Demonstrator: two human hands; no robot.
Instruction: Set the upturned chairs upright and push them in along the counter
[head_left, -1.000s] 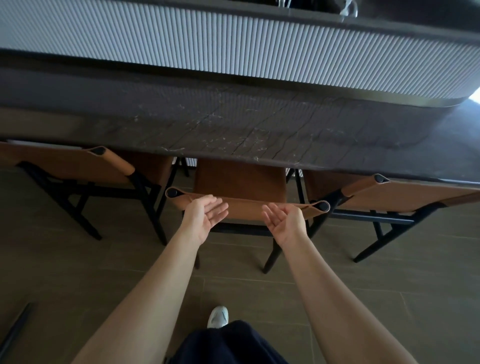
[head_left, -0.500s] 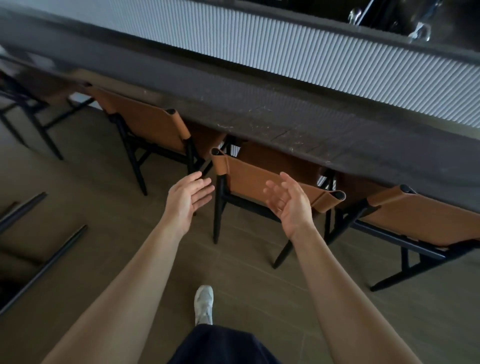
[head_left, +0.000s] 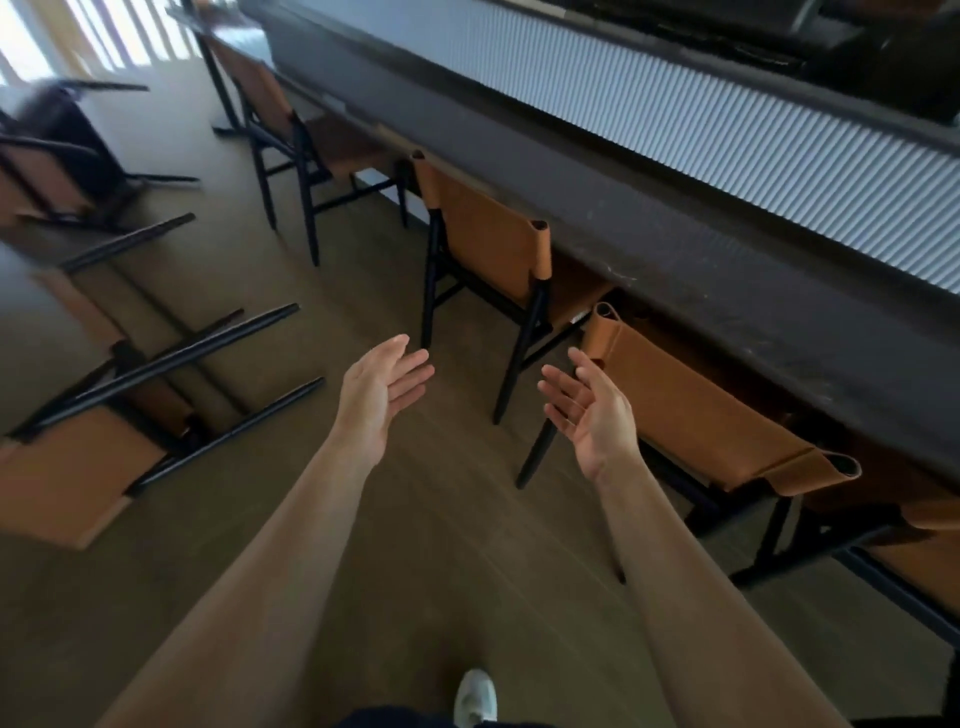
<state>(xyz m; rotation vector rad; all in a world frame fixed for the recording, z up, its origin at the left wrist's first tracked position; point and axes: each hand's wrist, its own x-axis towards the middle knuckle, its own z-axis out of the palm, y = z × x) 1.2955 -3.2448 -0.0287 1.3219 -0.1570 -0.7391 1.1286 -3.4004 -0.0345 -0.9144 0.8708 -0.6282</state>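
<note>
Out over the floor beside the long dark stone counter (head_left: 675, 249), the left hand (head_left: 382, 392) and right hand (head_left: 589, 410) hang open, palms facing, gripping nothing. Just past the right hand an upright tan leather chair with black legs (head_left: 691, 410) sits tucked against the counter, two more beyond it. Well away from the counter, an overturned tan chair (head_left: 78, 467) lies with its legs sticking out sideways.
</note>
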